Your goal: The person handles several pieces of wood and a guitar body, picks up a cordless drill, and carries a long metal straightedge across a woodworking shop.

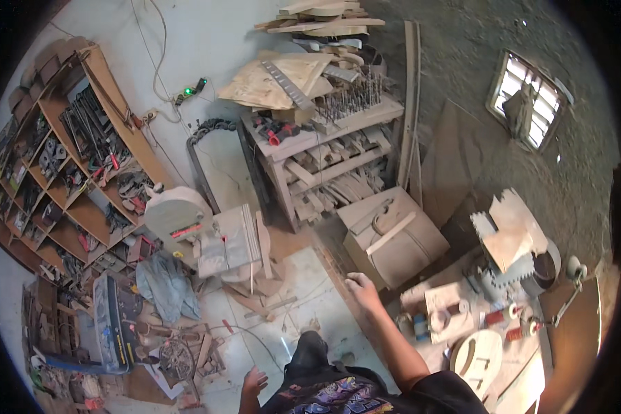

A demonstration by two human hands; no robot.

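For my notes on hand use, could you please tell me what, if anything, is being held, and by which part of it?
Nothing appears to be held: the left hand looks empty, and no object shows in the right hand.

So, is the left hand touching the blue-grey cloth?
Apart. The head view shows the left hand well clear of the blue-grey cloth, with pale floor visible between them.
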